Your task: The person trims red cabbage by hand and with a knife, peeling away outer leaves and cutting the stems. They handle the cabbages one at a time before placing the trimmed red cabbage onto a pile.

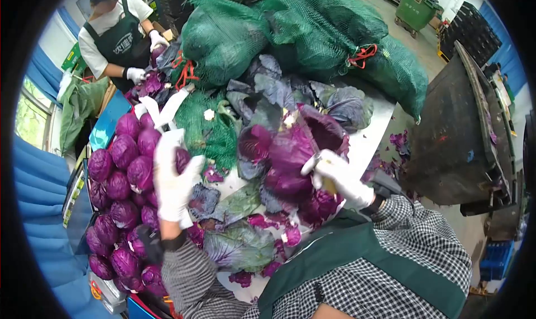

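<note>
I see a grey concrete floor (431, 48) that runs to the far end, where a green wheeled bin (416, 6) stands. On the right is a blue wall (505, 48) with stacked black pallets (469, 31) before it. A window (30, 115) on the left gives daylight.

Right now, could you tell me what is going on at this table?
A person in white gloves is working through red cabbages. Their left hand grips a trimmed cabbage by the pile of trimmed heads. Their right hand presses against a leafy cabbage; whether it grips anything is unclear. Loose leaves cover the table, green net sacks lie behind, and a co-worker handles cabbage at the far end.
</note>
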{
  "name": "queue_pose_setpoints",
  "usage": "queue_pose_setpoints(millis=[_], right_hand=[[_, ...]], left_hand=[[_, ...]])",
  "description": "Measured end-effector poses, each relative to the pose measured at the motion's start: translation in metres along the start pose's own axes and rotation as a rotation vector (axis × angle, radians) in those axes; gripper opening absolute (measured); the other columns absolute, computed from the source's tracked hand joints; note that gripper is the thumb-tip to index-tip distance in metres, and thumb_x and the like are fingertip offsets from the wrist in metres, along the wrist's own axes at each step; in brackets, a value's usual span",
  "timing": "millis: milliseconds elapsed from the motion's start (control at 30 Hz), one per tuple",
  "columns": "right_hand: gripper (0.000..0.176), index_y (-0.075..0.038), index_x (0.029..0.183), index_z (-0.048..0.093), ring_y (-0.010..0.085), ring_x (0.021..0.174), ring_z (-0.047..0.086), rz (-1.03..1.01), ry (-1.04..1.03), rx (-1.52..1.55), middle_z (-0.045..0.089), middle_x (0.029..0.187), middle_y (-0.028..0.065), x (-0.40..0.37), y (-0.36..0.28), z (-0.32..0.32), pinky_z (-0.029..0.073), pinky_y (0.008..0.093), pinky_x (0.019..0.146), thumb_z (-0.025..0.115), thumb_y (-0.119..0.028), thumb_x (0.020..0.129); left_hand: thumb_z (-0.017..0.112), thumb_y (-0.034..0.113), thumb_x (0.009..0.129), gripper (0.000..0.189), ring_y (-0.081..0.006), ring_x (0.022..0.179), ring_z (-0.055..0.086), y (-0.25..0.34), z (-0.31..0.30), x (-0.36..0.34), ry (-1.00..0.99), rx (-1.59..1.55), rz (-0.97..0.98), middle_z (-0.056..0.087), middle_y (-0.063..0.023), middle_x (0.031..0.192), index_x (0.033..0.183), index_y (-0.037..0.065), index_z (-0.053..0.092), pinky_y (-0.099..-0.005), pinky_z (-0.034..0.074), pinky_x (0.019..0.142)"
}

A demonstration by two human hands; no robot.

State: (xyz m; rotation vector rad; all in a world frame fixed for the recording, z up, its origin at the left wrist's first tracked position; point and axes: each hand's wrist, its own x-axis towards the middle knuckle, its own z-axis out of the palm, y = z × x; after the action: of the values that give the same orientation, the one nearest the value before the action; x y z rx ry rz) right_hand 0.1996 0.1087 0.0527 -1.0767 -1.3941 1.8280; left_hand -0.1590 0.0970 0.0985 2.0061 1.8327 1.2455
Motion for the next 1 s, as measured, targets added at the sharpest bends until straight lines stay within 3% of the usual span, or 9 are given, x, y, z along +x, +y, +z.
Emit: queue_pose_setpoints(millis=[133,200,333,467,600,733,800,867,1000], right_hand=[[0.029,-0.005,0.112,0.059,0.0178,0.082,0.061,-0.362,0.537,-0.565,0.064,0.094,0.0071,0.032,0.016,-0.121,0.049,0.0300,0.078,0.063,-0.022,0.088],[0.038,-0.005,0.118,0.057,0.0217,0.097,0.061,-0.538,0.612,-0.712,0.065,0.103,0.0089,0.053,0.023,-0.175,0.047,0.0322,0.088,0.067,-0.019,0.085],[0.052,-0.010,0.131,0.051,0.0284,0.108,0.059,-0.265,0.554,-0.693,0.060,0.121,0.0172,0.091,0.046,-0.236,0.045,0.0356,0.094,0.065,-0.031,0.085],[0.055,-0.015,0.133,0.050,0.0298,0.110,0.057,-0.020,0.274,-0.699,0.058,0.124,0.0159,0.106,0.017,-0.251,0.045,0.0372,0.094,0.065,-0.036,0.085],[0.060,-0.017,0.131,0.053,0.0288,0.112,0.056,-0.219,0.214,-0.971,0.057,0.125,0.0135,0.104,0.009,-0.257,0.045,0.0381,0.093,0.066,-0.047,0.081],[0.059,-0.012,0.131,0.052,0.0238,0.106,0.058,-0.277,0.176,-0.858,0.061,0.115,0.0105,0.088,-0.007,-0.242,0.046,0.0349,0.091,0.074,-0.029,0.079],[0.054,-0.008,0.123,0.055,0.0218,0.099,0.059,-0.374,0.253,-0.802,0.061,0.107,0.0090,0.084,0.009,-0.238,0.047,0.0328,0.087,0.077,-0.022,0.076],[0.044,-0.005,0.112,0.057,0.0193,0.094,0.058,-0.305,0.315,-0.520,0.060,0.101,0.0081,0.076,0.020,-0.228,0.047,0.0307,0.084,0.078,-0.020,0.076],[0.033,-0.004,0.104,0.058,0.0145,0.087,0.056,-0.283,0.341,-0.434,0.059,0.094,0.0047,0.069,0.026,-0.219,0.046,0.0283,0.079,0.075,-0.018,0.080]], left_hand=[[0.074,0.027,0.080,0.067,-0.0324,0.130,0.041,-0.022,0.125,0.034,-0.092,0.089,0.006,0.046,-0.0183,0.138,0.136,0.005,0.044,-0.0396,0.031,0.109],[0.070,0.051,0.077,0.080,-0.0458,0.134,0.029,-0.050,0.177,0.041,-0.059,0.297,-0.059,0.027,-0.0355,0.143,0.140,0.011,0.041,-0.0456,0.027,0.111],[0.069,0.058,0.072,0.078,-0.0533,0.132,0.028,-0.009,0.239,0.026,-0.186,0.255,-0.158,0.025,-0.0394,0.142,0.132,0.012,0.051,-0.0521,0.027,0.109],[0.072,0.055,0.070,0.070,-0.0521,0.134,0.024,0.072,0.226,0.013,-0.459,0.305,-0.156,0.020,-0.0379,0.145,0.122,0.010,0.062,-0.0511,0.023,0.111],[0.073,0.053,0.069,0.072,-0.0508,0.130,0.031,0.101,0.215,-0.009,-0.577,0.360,-0.101,0.047,-0.0252,0.135,0.125,0.011,0.058,-0.0520,0.029,0.108],[0.076,0.047,0.068,0.069,-0.0454,0.126,0.039,0.108,0.194,0.002,-0.578,0.187,-0.305,0.047,-0.0272,0.133,0.125,0.014,0.057,-0.0497,0.033,0.106],[0.078,0.034,0.070,0.062,-0.0425,0.122,0.045,0.127,0.192,0.035,-0.213,0.284,-0.138,0.049,-0.0253,0.130,0.122,0.010,0.058,-0.0468,0.036,0.104],[0.074,0.020,0.074,0.054,-0.0355,0.125,0.047,0.154,0.203,0.079,-0.160,0.152,0.035,0.052,-0.0190,0.131,0.124,0.007,0.056,-0.0423,0.036,0.105],[0.073,0.031,0.075,0.065,-0.0324,0.122,0.051,0.164,0.300,0.098,-0.520,-0.117,0.325,0.052,-0.0182,0.130,0.130,0.006,0.049,-0.0383,0.042,0.101]])
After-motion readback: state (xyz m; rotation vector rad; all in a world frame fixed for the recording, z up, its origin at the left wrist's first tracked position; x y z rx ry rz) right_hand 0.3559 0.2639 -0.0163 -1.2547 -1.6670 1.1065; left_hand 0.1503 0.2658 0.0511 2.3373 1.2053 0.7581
